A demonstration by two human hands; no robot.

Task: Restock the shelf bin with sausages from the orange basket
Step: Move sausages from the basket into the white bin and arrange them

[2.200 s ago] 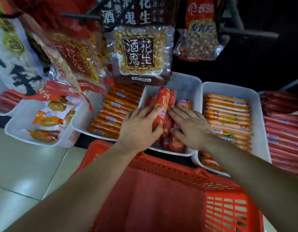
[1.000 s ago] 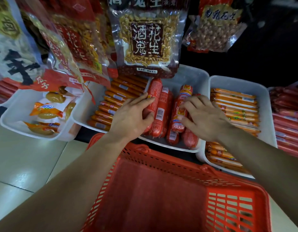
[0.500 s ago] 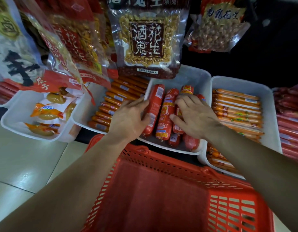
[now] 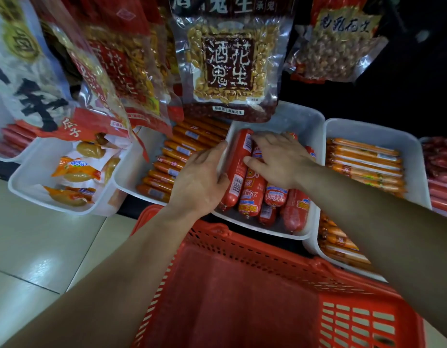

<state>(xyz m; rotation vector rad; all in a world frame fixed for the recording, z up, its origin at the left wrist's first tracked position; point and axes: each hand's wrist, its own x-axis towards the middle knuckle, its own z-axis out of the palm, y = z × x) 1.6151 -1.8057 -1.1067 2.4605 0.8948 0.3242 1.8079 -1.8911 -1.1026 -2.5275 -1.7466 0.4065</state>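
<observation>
A white shelf bin [image 4: 301, 116] holds several fat red sausages [image 4: 252, 194] lying lengthwise. The longest red sausage [image 4: 238, 169] lies along the bin's left wall. My left hand [image 4: 200, 182] rests over that left rim, with its thumb and fingertips against the long sausage's left side. My right hand [image 4: 280, 159] lies flat on top of the sausages, fingers spread, with its fingertips and thumb touching the long sausage's right side. The orange basket [image 4: 242, 297] is below the bin, and the part of its inside that shows holds nothing.
A white bin of thin orange sausages [image 4: 182, 156] sits left of the task bin, another one [image 4: 363, 162] right of it. Further left is a bin of yellow snack packs [image 4: 74, 172]. Peanut bags [image 4: 230, 64] hang low over the bins. Pale floor tiles [image 4: 41, 247] lie lower left.
The long red sausage has shifted left against the bin wall. My right hand has slid up and left over the sausages; my left hand stays at the rim.
</observation>
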